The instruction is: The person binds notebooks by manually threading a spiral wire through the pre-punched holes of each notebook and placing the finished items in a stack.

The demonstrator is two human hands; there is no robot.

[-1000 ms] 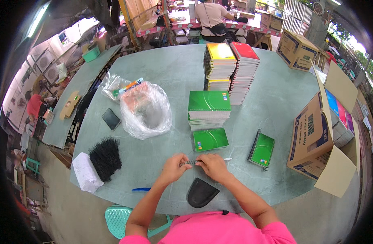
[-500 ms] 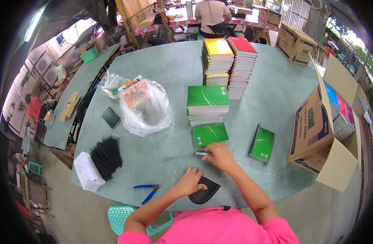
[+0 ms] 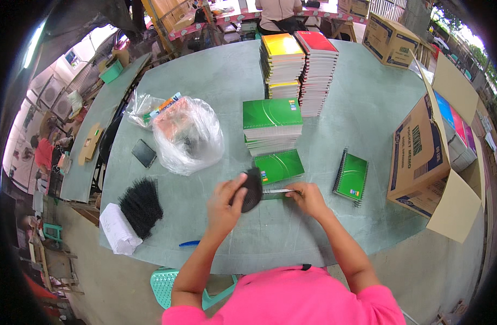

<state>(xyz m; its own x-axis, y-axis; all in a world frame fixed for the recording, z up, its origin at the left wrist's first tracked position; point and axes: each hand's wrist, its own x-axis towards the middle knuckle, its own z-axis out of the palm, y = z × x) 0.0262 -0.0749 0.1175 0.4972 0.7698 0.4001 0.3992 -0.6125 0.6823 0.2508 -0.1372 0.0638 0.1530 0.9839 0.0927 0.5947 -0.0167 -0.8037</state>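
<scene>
1. We see left hand (image 3: 225, 203) clamped on black pad (image 3: 250, 194), left of thin rod (image 3: 280, 190).
2. We see right hand (image 3: 307, 199) fingers pinched on that rod, near side of green notebook (image 3: 283, 166).
3. We mark black coils (image 3: 140, 208) left, green stack (image 3: 273, 115) farther, open box (image 3: 419, 154) right.

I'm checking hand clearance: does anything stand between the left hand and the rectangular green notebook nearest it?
Yes: the black, rounded flat pad, held in the left hand, stands between that hand and the rectangular green notebook, by its near left corner. Whether they touch is unclear.
</scene>
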